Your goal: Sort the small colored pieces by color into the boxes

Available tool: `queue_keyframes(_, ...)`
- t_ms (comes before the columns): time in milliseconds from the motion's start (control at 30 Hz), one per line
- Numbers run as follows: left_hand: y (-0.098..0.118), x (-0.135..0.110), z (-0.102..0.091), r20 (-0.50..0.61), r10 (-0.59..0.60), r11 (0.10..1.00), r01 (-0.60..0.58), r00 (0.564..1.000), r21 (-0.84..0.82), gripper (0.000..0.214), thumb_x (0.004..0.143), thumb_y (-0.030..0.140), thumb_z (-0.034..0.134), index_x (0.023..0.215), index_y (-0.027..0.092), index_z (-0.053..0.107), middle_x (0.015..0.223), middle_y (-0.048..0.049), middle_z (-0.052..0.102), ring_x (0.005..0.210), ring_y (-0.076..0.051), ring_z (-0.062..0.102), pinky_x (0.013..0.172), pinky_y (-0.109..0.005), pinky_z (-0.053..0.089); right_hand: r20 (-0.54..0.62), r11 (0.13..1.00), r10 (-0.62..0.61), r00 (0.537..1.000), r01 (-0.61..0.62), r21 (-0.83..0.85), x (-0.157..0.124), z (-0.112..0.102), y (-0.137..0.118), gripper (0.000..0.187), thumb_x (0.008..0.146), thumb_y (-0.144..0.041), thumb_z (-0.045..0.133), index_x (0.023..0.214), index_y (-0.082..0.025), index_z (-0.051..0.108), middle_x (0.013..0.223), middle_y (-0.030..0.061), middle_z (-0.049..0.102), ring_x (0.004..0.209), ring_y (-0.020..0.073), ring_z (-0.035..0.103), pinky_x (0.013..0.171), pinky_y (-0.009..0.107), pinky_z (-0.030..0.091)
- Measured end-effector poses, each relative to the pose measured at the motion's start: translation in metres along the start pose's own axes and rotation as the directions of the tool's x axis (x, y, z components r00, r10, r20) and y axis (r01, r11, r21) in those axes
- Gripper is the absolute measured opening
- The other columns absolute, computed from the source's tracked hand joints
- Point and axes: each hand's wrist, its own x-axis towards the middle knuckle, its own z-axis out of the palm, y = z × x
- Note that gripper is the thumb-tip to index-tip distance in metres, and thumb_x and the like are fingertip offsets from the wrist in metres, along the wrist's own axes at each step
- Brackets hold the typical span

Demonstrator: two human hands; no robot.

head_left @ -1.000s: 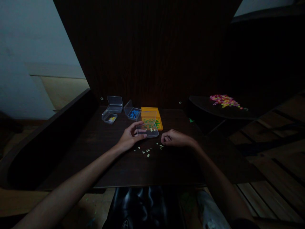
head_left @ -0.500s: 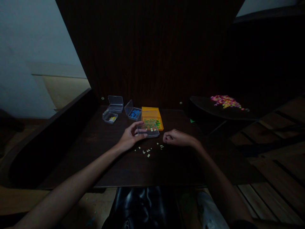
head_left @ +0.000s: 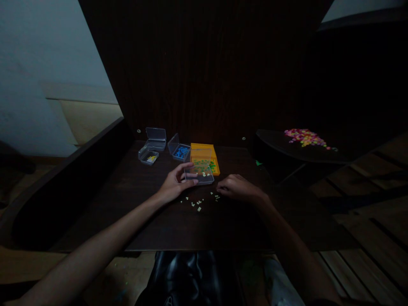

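Note:
My left hand (head_left: 177, 182) grips the left side of a clear plastic box (head_left: 204, 181), thumb along the near edge and fingers behind. The box's lid stands up, and a few small pale pieces lie inside. Just right of the box, my right hand (head_left: 235, 187) is curled with its fingertips together, low over the table; whatever it may hold is hidden. Several small pale pieces (head_left: 199, 209) lie scattered on the dark table in front of the box. Behind it is an orange tray (head_left: 216, 168) with green pieces, partly seen through the clear lid.
Left of the tray stand open clear boxes, one with blue pieces (head_left: 181, 152), one with yellow pieces (head_left: 151, 158), and another box (head_left: 156, 143) behind. A pile of colourful bits (head_left: 306, 138) sits on a raised side shelf (head_left: 287, 146). A dark side panel (head_left: 73, 178) borders the left.
My right hand has turned slightly, its fingertips now pointing lower toward the pale pieces near the box. The left hand keeps its grip on the box. The view has shifted a little.

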Motion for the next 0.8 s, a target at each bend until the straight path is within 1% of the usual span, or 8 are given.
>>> queue_keyframes(133, -0.001, 0.000, 0.000, 0.001, -0.003, 1.000, 0.003, 1.000, 0.012, 0.065, 0.062, 0.020, 0.080, 0.121, 0.016, 0.051, 0.133, -0.0143, 0.053, 0.107, -0.024, 0.063, 0.094, -0.044, 0.052, -0.009, 1.000, -0.021, 1.000, 0.021, 0.006, -0.001, 0.001, 0.003, 0.024, 0.090, -0.028, 0.048, 0.085, -0.022, 0.071, 0.083, 0.0052, 0.070, 0.076, 0.0166, 0.059, 0.066, 0.025, 0.032)
queue_keyframes(233, 0.000, -0.001, 0.000, 0.000, -0.007, 1.000, 0.007, 1.000, 0.023, 0.064, 0.063, 0.021, 0.080, 0.120, 0.017, 0.052, 0.134, -0.0141, 0.052, 0.108, -0.025, 0.062, 0.093, -0.043, 0.052, -0.046, 0.998, -0.029, 0.999, 0.032, 0.059, -0.003, -0.004, 0.004, 0.025, 0.090, -0.028, 0.047, 0.093, -0.023, 0.072, 0.089, 0.0047, 0.072, 0.078, 0.0168, 0.061, 0.067, 0.025, 0.034)
queue_keyframes(300, 0.000, -0.001, 0.000, 0.002, -0.011, 1.000, 0.011, 1.000, 0.024, 0.064, 0.063, 0.021, 0.080, 0.121, 0.017, 0.052, 0.134, -0.0142, 0.052, 0.108, -0.025, 0.062, 0.093, -0.043, 0.052, -0.078, 0.993, -0.028, 0.997, 0.036, 0.115, -0.005, -0.007, 0.005, 0.027, 0.090, -0.026, 0.047, 0.100, -0.023, 0.072, 0.090, 0.0040, 0.072, 0.075, 0.0151, 0.061, 0.066, 0.024, 0.035)
queue_keyframes(367, -0.001, 0.000, 0.000, 0.003, -0.013, 1.000, 0.013, 1.000, 0.017, 0.065, 0.063, 0.021, 0.080, 0.121, 0.017, 0.051, 0.133, -0.0144, 0.052, 0.108, -0.025, 0.063, 0.092, -0.043, 0.053, -0.093, 0.985, -0.027, 0.995, 0.042, 0.165, -0.006, -0.010, 0.006, 0.026, 0.087, -0.024, 0.050, 0.101, -0.021, 0.072, 0.082, 0.0030, 0.071, 0.067, 0.0126, 0.059, 0.064, 0.022, 0.036)
queue_keyframes(433, -0.002, 0.000, -0.001, 0.006, -0.010, 1.000, 0.010, 1.000, 0.012, 0.065, 0.063, 0.021, 0.080, 0.121, 0.017, 0.051, 0.133, -0.0145, 0.053, 0.107, -0.025, 0.063, 0.092, -0.043, 0.053, -0.067, 0.977, -0.054, 0.996, 0.067, 0.204, -0.007, -0.011, 0.005, 0.024, 0.084, -0.024, 0.055, 0.099, -0.019, 0.073, 0.072, 0.0015, 0.068, 0.060, 0.0106, 0.054, 0.060, 0.021, 0.035)
queue_keyframes(533, -0.002, 0.000, -0.001, 0.005, 0.003, 1.000, -0.003, 1.000, 0.007, 0.066, 0.062, 0.021, 0.080, 0.121, 0.016, 0.051, 0.133, -0.0145, 0.053, 0.106, -0.024, 0.063, 0.093, -0.043, 0.052, 0.007, 0.964, -0.105, 0.994, 0.100, 0.245, -0.007, -0.009, 0.003, 0.024, 0.082, -0.025, 0.058, 0.098, -0.018, 0.074, 0.066, -0.0003, 0.063, 0.056, 0.0093, 0.050, 0.057, 0.020, 0.034)
queue_keyframes(667, -0.001, 0.000, -0.001, 0.005, 0.009, 1.000, -0.009, 1.000, 0.011, 0.065, 0.063, 0.020, 0.080, 0.121, 0.015, 0.051, 0.133, -0.0145, 0.052, 0.106, -0.023, 0.063, 0.095, -0.043, 0.051, 0.060, 0.969, -0.078, 0.995, 0.061, 0.241, -0.005, -0.007, -0.001, 0.024, 0.080, -0.027, 0.061, 0.098, -0.019, 0.074, 0.061, -0.0021, 0.058, 0.055, 0.0090, 0.049, 0.058, 0.021, 0.035)
queue_keyframes(800, -0.001, 0.000, -0.001, 0.006, 0.024, 0.999, -0.024, 1.000, 0.024, 0.063, 0.064, 0.020, 0.079, 0.120, 0.016, 0.051, 0.132, -0.0142, 0.053, 0.107, -0.023, 0.063, 0.094, -0.044, 0.051, 0.081, 0.971, -0.063, 0.995, 0.043, 0.234, -0.003, -0.008, -0.002, 0.024, 0.081, -0.028, 0.061, 0.100, -0.019, 0.073, 0.063, -0.0021, 0.058, 0.056, 0.0093, 0.050, 0.060, 0.021, 0.035)
